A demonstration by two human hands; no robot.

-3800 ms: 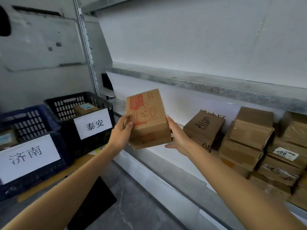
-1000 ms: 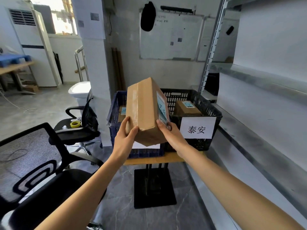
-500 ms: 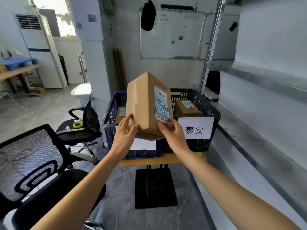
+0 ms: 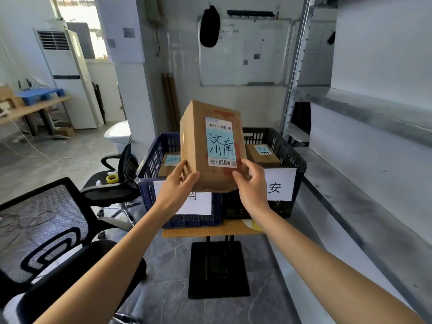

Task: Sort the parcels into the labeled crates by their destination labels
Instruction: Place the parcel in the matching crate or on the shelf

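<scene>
Parcel of brown cardboard (image 4: 192,136), gripped by my left hand (image 4: 177,183) and right hand (image 4: 252,185), had turned its blue label (image 4: 221,146) squarely toward me.

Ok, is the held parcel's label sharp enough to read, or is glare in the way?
Head view: the label on the parcel is sharp and evenly lit, no glare; the window top left is blown out; the wide-angle lens tilts the shelf upright.

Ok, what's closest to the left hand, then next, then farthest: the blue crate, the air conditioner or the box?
1. Box, held in the left hand.
2. Blue crate, just behind it.
3. Air conditioner, far left by the wall.
</scene>
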